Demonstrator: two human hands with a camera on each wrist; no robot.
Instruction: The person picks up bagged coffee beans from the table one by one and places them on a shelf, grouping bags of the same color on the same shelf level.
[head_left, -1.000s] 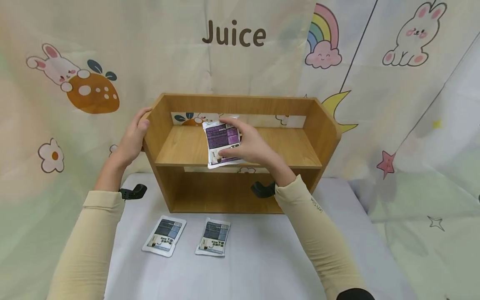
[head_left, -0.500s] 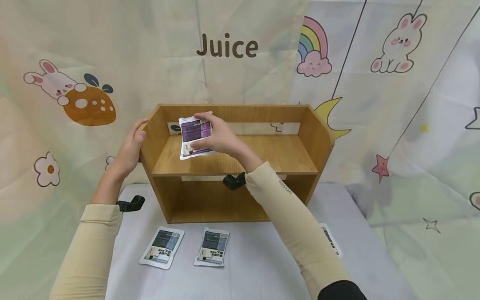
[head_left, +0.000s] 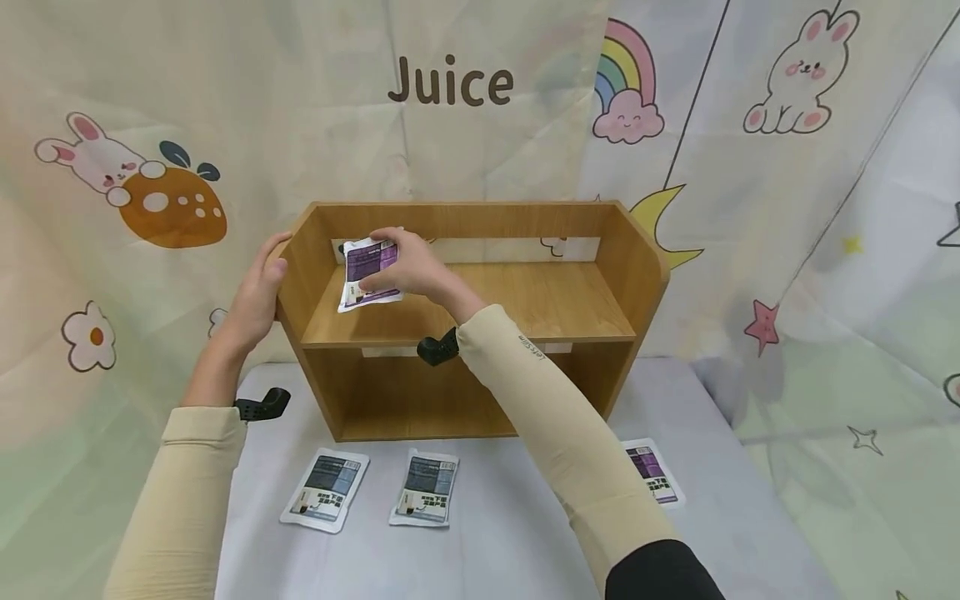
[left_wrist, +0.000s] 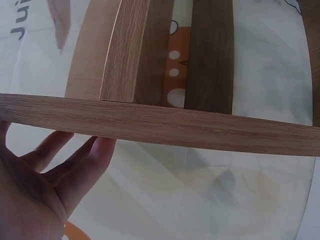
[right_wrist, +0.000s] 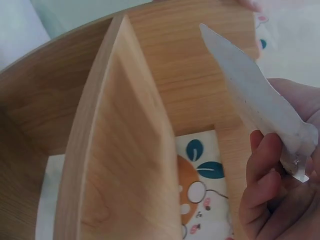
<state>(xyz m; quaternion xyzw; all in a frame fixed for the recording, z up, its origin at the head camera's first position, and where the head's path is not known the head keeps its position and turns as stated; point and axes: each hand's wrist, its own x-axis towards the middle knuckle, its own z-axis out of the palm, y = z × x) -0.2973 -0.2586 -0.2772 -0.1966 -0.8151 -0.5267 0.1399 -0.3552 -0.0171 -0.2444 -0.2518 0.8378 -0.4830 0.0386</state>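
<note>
My right hand (head_left: 412,265) holds a white-and-purple packet (head_left: 367,260) by its right side, thumb in front and fingers behind. The packet is tilted above the upper board of a two-tier wooden shelf (head_left: 480,312), near its left end. In the right wrist view the packet (right_wrist: 260,97) shows its plain white side, close over the wood. Against the outer face of the shelf's left side panel (left_wrist: 165,122), the fingertips of my left hand (head_left: 255,296) rest, extended, with no packet there.
Two blue-and-white packets, one on the left (head_left: 326,490) and one in the middle (head_left: 424,489), lie on the white tabletop (head_left: 517,533) before the shelf. Another purple packet (head_left: 654,473) lies at the right, partly behind my right sleeve. A printed cloth (head_left: 315,108) hangs behind.
My right hand has carried the purple packet leftward along the upper tier, toward the left panel. The purple packet on the right has come out from behind my sleeve. My left hand stays put.
</note>
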